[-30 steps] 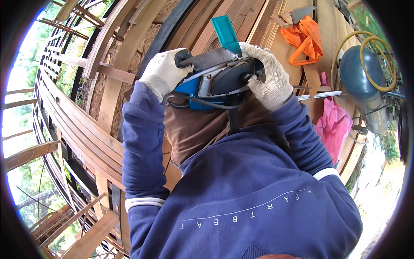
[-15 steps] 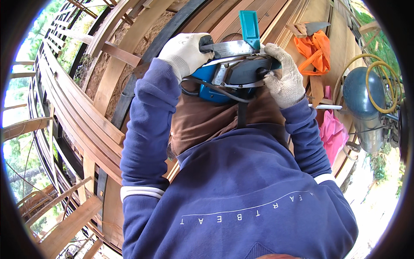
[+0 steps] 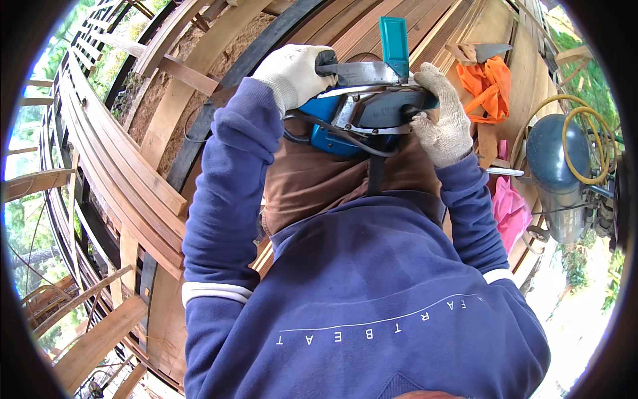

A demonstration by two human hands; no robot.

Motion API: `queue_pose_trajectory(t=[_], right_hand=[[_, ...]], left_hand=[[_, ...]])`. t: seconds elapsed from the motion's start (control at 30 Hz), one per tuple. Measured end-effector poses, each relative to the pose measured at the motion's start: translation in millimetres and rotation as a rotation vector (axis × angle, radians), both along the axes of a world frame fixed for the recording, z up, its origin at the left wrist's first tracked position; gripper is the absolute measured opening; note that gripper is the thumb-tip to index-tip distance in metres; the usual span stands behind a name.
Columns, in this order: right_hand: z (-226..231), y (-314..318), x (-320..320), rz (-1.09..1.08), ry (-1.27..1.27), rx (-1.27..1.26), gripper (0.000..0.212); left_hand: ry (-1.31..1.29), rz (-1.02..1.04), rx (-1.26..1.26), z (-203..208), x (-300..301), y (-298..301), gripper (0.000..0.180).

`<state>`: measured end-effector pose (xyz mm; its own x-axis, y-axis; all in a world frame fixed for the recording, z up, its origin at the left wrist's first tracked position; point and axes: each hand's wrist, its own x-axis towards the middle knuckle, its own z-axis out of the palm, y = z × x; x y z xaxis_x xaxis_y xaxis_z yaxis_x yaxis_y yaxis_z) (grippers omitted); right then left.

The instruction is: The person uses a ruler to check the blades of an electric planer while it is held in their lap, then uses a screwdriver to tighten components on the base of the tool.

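Observation:
Across my lap lies a blue corded power tool that looks like a circular saw [image 3: 330,137], with a dark grey rounded guard and metal edging. A try square [image 3: 395,48] with a teal stock and a steel blade lies along its far side, stock pointing away from me. My left hand [image 3: 296,73], in a white glove with a dark palm, is closed at the left end of the steel blade; its fingertips are partly hidden. My right hand [image 3: 444,123], in a cream knitted glove, is closed round the saw's right end, thumb by a black knob, fingers near the square's corner.
Long wooden boards [image 3: 362,36] stretch beyond my knees. To the right lie an orange cloth [image 3: 487,86], a handsaw [image 3: 490,51] and a pink bag [image 3: 509,207]. A dark blue tank [image 3: 558,146] with a yellow hose [image 3: 570,120] stands farther right. Stacked planks [image 3: 119,166] curve along the left.
The saw and try square have shifted slightly to the right in the view, with both hands keeping their hold. The surroundings have moved a little as the view shifts.

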<state>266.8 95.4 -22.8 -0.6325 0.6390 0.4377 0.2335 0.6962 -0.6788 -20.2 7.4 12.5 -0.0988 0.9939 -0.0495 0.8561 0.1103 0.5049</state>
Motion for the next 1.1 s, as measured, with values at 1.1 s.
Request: queue_pose_trajectory(t=[1.1], right_hand=[[-32,26,15,-0.077,0.154,0.077,0.084]], left_hand=[[-0.257,0.168,-0.118,3,4,3,0.024]])
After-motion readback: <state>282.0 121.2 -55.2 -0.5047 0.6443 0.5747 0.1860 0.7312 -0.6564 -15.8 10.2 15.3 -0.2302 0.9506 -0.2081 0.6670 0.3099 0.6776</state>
